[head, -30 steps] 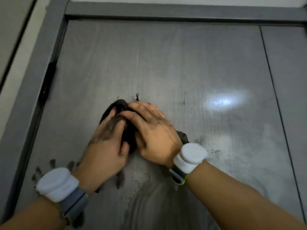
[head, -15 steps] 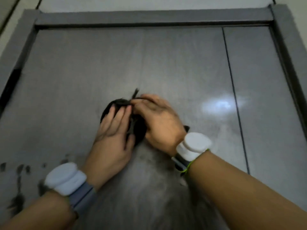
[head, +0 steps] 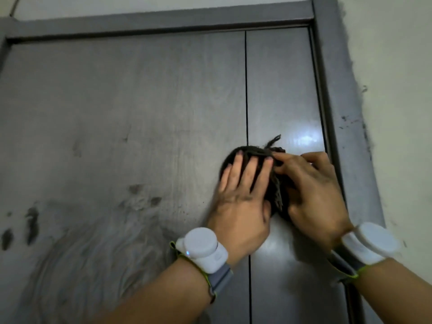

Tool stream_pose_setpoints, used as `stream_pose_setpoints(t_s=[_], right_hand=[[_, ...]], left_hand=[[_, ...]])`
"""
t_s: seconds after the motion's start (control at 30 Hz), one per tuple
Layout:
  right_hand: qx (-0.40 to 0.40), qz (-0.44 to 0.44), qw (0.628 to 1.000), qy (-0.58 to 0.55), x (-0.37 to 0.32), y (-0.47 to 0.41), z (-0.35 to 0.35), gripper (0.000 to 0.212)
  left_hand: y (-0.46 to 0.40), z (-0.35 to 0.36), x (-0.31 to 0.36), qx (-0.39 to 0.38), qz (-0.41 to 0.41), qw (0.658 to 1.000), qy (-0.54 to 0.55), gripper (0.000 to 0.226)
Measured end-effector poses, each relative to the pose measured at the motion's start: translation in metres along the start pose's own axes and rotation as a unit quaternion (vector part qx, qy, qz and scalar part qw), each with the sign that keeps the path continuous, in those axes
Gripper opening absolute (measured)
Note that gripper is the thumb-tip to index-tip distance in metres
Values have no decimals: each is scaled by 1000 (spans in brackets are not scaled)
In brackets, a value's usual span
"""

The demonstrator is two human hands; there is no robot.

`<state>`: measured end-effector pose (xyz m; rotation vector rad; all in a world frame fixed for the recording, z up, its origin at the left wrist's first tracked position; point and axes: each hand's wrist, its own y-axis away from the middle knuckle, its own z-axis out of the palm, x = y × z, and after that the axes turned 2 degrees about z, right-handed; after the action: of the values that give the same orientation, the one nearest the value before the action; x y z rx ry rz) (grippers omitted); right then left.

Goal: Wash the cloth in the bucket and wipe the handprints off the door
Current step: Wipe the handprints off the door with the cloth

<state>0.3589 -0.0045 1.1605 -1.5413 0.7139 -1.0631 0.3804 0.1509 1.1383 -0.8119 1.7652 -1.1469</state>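
A dark, frayed cloth (head: 253,151) is bunched against the grey door (head: 140,101), just right of the door's vertical groove. My left hand (head: 240,202) lies flat on the cloth and presses it with straight fingers. My right hand (head: 313,195) is beside it, its fingers curled over the cloth's right side and gripping it. Dark finger smudges (head: 32,220) mark the door at lower left, and fainter ones (head: 142,197) sit nearer the middle. Most of the cloth is hidden under my hands. No bucket is in view.
Wet swirl streaks (head: 93,253) cover the lower left of the door. The grey door frame (head: 336,113) runs close along the right of my right hand, with a pale wall (head: 397,90) beyond it carrying dark scuffs.
Both hands slid the cloth rightward across the door, from left of centre to past the vertical groove near the right frame. The smudges now lie far to the left.
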Motion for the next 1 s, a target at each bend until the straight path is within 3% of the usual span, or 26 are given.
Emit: stream_pose_setpoints(t_s=[0.13,0.33,0.63,0.8,1.0], right_hand=[[-16,44,999,0,-10,11,-3,40],[-67,75,995,26,-32,22,-6,67],[-47,88,993,62,-55,14,13,60],[-43,66,995,57,-82,-17,38,60],[-58,29,997,34,-158,-80,96,55]], left_hand=[[4,-3,6,-25,0,999,-22,73],[2,-12,3,-64,-4,997,-49,70],[-1,-18,-26,-67,28,993,-97,66],[-1,-33,-72,-44,27,994,-100,66],[13,-75,-174,-42,-19,989,-139,66]])
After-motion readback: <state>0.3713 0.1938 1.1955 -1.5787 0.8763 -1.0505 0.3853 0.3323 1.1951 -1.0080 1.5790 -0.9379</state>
